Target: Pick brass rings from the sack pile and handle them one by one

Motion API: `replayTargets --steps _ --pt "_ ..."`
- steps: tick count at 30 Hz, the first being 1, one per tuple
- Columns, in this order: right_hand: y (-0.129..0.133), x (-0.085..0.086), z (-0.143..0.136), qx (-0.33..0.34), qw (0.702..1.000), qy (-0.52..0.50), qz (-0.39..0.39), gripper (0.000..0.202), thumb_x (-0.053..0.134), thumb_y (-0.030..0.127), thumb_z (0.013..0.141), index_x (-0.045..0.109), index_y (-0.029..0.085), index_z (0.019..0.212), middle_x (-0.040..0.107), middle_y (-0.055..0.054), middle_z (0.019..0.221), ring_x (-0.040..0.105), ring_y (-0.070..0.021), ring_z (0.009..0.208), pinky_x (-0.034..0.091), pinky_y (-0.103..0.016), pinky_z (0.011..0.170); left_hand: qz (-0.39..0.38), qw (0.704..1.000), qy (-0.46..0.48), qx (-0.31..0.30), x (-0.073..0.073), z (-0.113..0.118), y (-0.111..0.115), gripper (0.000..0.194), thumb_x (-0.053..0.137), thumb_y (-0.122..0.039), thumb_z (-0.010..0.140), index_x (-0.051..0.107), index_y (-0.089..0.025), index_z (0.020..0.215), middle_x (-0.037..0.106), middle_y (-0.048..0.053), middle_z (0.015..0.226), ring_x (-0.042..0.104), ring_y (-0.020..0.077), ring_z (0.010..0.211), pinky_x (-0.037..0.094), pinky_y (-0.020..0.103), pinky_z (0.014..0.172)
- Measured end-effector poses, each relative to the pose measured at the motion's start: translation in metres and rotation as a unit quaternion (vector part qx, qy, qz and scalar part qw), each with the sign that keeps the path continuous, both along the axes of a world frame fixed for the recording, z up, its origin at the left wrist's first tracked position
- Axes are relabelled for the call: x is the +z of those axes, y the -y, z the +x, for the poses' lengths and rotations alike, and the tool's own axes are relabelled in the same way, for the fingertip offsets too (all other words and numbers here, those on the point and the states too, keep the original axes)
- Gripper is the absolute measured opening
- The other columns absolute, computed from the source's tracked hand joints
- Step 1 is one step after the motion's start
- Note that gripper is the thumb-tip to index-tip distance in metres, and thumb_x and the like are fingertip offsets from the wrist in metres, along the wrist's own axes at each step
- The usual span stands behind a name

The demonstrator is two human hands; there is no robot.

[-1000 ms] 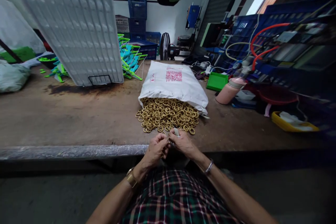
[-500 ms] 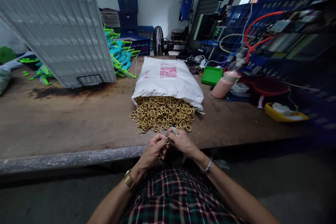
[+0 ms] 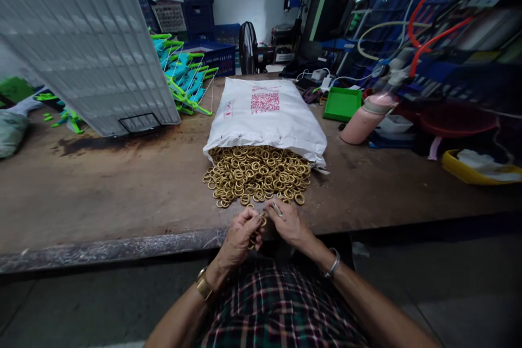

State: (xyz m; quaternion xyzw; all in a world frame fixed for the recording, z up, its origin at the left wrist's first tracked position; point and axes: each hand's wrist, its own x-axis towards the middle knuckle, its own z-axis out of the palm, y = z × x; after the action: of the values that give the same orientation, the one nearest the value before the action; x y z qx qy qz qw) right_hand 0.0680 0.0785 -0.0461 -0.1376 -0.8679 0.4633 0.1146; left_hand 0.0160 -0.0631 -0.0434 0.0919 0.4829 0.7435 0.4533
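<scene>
Gold-coloured rings spill in a heap from the open mouth of a white bag with red print. In front of the heap, near the table's edge, my left hand is closed on a few of these rings, one showing at its fingertips. Just to the right, my right hand is closed round a small pale metal tool, its fingertips beside that ring. The tool's exact shape is too small to tell.
A large ribbed white panel stands at the left, with green and turquoise hangers behind it. Right of the bag are a green tray, a pink bottle and a yellow tray. The wooden table ends before my body.
The camera view has shifted a little. My hands have moved slightly apart at the fingertips, and the ring in my left fingers shows more clearly.
</scene>
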Motion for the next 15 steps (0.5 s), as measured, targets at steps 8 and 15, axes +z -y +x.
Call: replayTargets --steps 8,15 --pt "0.0034 0.0026 0.0094 0.097 0.992 0.014 0.082 0.017 0.04 0.007 0.073 0.052 0.019 0.072 0.055 0.0 0.064 0.048 -0.0125 0.06 0.034 -0.024 0.057 -0.003 0.998 -0.06 0.0 -0.0027 -0.0061 -0.0024 0.028 0.061 -0.042 0.077 0.045 -0.019 0.075 0.05 -0.006 0.059 0.042 0.0036 0.042 0.032 0.014 0.038" --pt "0.0007 -0.0038 0.006 0.104 0.989 0.034 0.1 0.02 0.041 0.005 0.071 0.054 0.018 0.079 0.059 -0.003 0.07 0.052 -0.014 0.064 0.035 -0.025 0.059 -0.011 0.997 -0.075 -0.012 -0.0041 -0.0078 -0.0041 0.028 0.058 -0.043 0.078 0.044 -0.019 0.075 0.049 -0.007 0.059 0.04 0.0038 0.041 0.032 0.015 0.037"
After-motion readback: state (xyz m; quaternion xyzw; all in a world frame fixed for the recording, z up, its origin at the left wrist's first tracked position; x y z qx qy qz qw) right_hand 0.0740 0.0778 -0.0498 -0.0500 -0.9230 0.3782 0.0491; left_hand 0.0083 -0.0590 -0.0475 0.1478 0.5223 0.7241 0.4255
